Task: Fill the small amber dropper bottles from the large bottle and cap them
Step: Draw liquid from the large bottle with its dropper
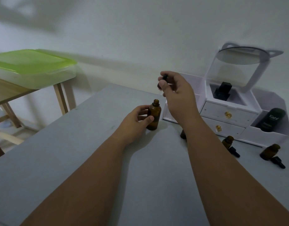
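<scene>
The large amber bottle stands upright and uncapped on the grey table. My left hand grips its body from the left. Above and slightly right of its mouth, my right hand holds a black dropper cap pinched between thumb and fingers. Two small amber bottles stand open at the right, each with a black dropper cap lying beside it. A third small bottle is mostly hidden behind my right forearm.
A white cosmetic organiser with two drawers, a mirror and a clear lid stands at the back right, holding a black tube and a black bottle. A green-lidded plastic box rests on a wooden table at the left.
</scene>
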